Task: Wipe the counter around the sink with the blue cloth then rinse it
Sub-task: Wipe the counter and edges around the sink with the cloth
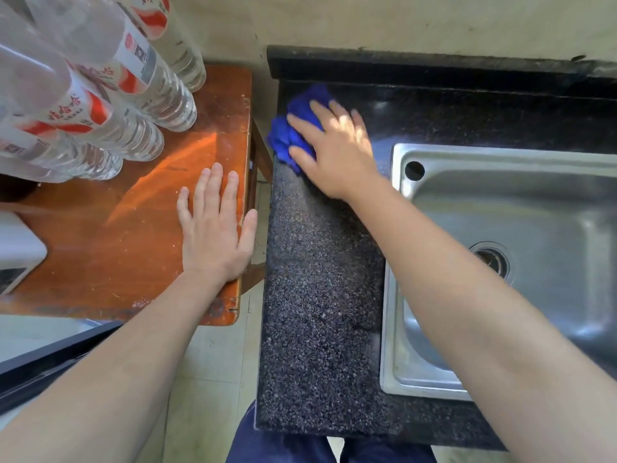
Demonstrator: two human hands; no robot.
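A crumpled blue cloth [293, 128] lies on the dark speckled counter [320, 295], at its far left corner. My right hand [334, 145] presses flat on the cloth with the fingers spread and straight; part of the cloth is hidden under the palm. To the right of the counter strip sits the steel sink [500, 228], with its drain [490, 259] visible. Over on the orange wooden table [117, 245], my left hand [215, 228] rests flat near the right edge, fingers straight, holding nothing.
Several clear plastic bottles [100, 95] with red labels stand at the back left of the wooden table. A white appliance [16, 252] sits at its left edge. A narrow gap with tiled floor [207, 362] separates table and counter. A wall runs behind the counter.
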